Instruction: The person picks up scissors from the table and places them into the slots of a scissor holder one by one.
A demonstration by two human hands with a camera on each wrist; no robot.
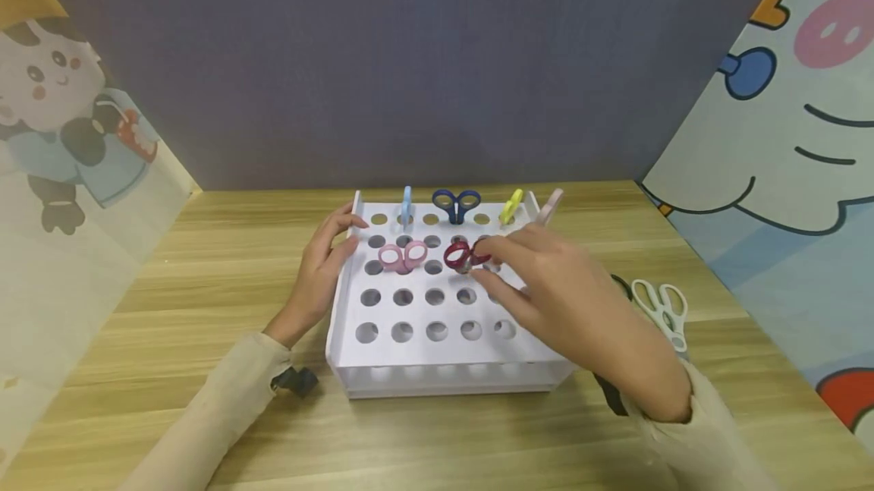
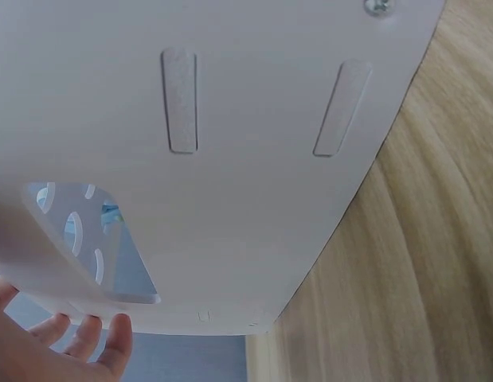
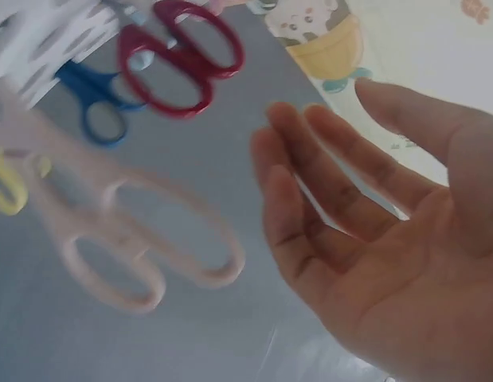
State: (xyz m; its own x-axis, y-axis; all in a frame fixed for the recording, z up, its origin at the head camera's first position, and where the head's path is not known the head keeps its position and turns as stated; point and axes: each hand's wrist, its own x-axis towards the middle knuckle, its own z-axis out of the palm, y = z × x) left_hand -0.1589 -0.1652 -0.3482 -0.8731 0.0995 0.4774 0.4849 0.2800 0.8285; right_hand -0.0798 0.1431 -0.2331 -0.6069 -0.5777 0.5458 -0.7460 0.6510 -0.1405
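Note:
A white rack (image 1: 418, 354) with rows of round holes stands on the table. My left hand (image 1: 321, 256) rests on its left side panel (image 2: 230, 207), fingertips at the panel's edge in the left wrist view. Dark red scissors (image 1: 456, 254) stand handles up in the third row. Close by them is my right hand (image 1: 556, 294), its fingers loosely bent and apart from the handles in the right wrist view. Pink scissors (image 1: 391, 257) share that row. Along the back are light blue scissors (image 1: 407, 206), navy scissors (image 1: 456, 210), yellow scissors (image 1: 510, 208) and pale pink scissors (image 1: 549, 207).
White-handled scissors (image 1: 665, 313) lie on the table (image 1: 205, 309) right of the rack, with a dark handle (image 1: 621, 286) beside them, partly behind my right arm. A grey wall (image 1: 410, 66) rises behind, and patterned panels (image 1: 771, 172) flank both sides.

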